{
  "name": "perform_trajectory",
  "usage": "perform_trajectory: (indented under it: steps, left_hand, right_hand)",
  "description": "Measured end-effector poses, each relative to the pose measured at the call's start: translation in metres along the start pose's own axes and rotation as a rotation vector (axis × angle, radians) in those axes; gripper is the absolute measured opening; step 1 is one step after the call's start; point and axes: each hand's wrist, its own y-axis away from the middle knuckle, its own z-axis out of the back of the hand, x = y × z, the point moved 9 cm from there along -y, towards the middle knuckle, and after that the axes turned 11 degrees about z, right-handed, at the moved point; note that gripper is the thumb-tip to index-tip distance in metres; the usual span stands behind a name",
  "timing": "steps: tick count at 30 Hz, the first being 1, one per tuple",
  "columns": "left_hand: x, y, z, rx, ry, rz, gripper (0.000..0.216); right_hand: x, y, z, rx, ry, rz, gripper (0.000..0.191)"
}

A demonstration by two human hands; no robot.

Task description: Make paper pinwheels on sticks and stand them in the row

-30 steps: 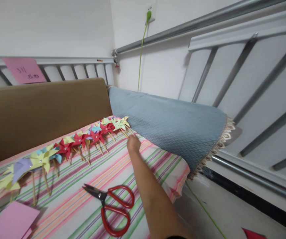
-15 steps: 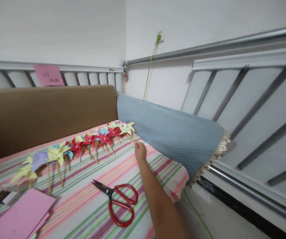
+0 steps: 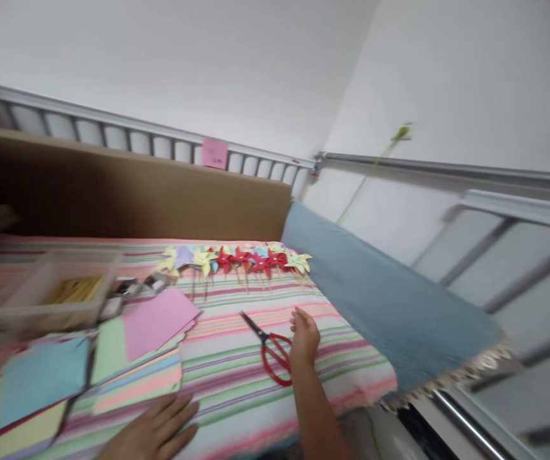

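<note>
My right hand (image 3: 305,333) hovers over the striped sheet (image 3: 236,370), just right of the red-handled scissors (image 3: 273,354); its fingers are loosely curled and hold nothing. My left hand (image 3: 152,430) lies flat at the near edge of the sheet, fingers spread, below a stack of coloured paper sheets (image 3: 112,358). A row of paper pinwheels (image 3: 236,260) on wooden sticks lies along the far side, against a brown board (image 3: 135,191).
A clear box with yellow sticks (image 3: 64,291) stands at the left. A blue cloth (image 3: 389,300) drapes over the rail at the right. A metal railing (image 3: 495,255) runs along the right side and a pink note (image 3: 214,153) hangs on the back rail.
My right hand has drawn back from the pinwheel row to beside the scissors. The view has swung left, bringing the paper stack, the box and my left hand into sight.
</note>
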Motion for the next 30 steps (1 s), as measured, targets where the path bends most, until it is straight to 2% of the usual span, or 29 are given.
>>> perform_trajectory:
  steps: [3,5,8,10,12,14,16,19,21,23,26,29,30]
  left_hand:
    - [0.001,0.011,0.002,-0.014,0.109,0.059,0.062]
    - [0.012,0.013,0.014,-0.097,0.203,0.192,0.052]
    - [0.057,0.02,0.05,-0.366,0.411,0.499,0.031]
    - [0.106,0.033,0.062,-0.479,0.639,0.836,0.02]
    - [0.15,0.049,0.063,-0.585,0.905,1.114,0.026]
    - [0.18,0.058,0.055,-0.618,1.117,1.264,0.034]
    - [0.196,0.06,0.041,-0.582,1.299,1.331,0.045]
    - [0.2,0.057,0.024,-0.539,1.441,1.363,0.053]
    - [0.196,0.054,0.027,-0.579,1.393,1.358,0.048]
    - [0.193,0.047,0.043,-0.644,1.273,1.279,0.037]
    - [0.195,0.037,0.07,-0.572,1.094,1.121,0.025]
    - [0.226,0.065,0.095,-0.488,0.763,1.207,0.02]
    - [0.239,0.079,0.098,-0.421,0.709,1.254,0.02]
  right_hand:
    - [0.034,0.064,-0.084,0.251,-0.1,-0.018,0.036]
    - [0.056,0.107,-0.14,0.428,-0.121,-0.01,0.029]
    - [0.082,0.16,-0.202,0.644,-0.083,0.051,0.018]
    - [0.09,0.182,-0.226,0.726,-0.026,0.119,0.014]
    - [0.093,0.197,-0.238,0.765,0.038,0.181,0.016]
    - [0.093,0.208,-0.245,0.794,0.126,0.257,0.021]
    - [0.092,0.219,-0.251,0.853,0.262,0.37,0.031]
    - [0.086,0.233,-0.261,0.946,0.469,0.51,0.044]
    - [0.083,0.238,-0.264,0.959,0.514,0.538,0.045]
    - [0.088,0.242,-0.267,0.942,0.483,0.57,0.041]
    - [0.099,0.253,-0.271,0.939,0.368,0.587,0.033]
    - [0.109,0.275,-0.275,1.015,0.272,0.576,0.029]
    - [0.112,0.283,-0.277,1.053,0.241,0.574,0.028]
